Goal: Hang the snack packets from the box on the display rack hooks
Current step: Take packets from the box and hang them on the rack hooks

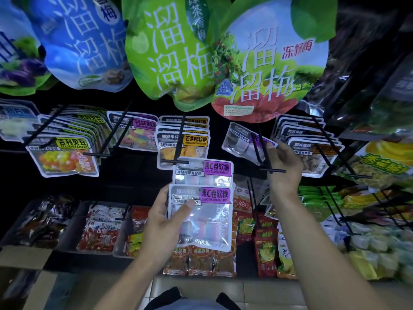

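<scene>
Two bare forearms reach up from the bottom edge toward a dark display rack (138, 175) crowded with snack packets. Large plum bags hang across the top: a blue bag (85, 41), a green bag (169, 52) and a round green-and-red bag (268, 70). Below them, rows of smaller packets hang on black hooks, among them jelly bean packets (64, 155) at left and mango candy packets (183, 144) in the middle. A cardboard box (24, 258) sits at lower left. The left hand (163, 222) holds a small stack of purple-labelled packets (201, 211) upright, thumb curled across the clear front of the nearest one, the other fingers hidden behind the stack. The right hand (283, 166) is raised to a hook (266, 153) right of centre, its fingers curled round the edge of a single purple packet (243, 142) that hangs tilted on that hook.
</scene>
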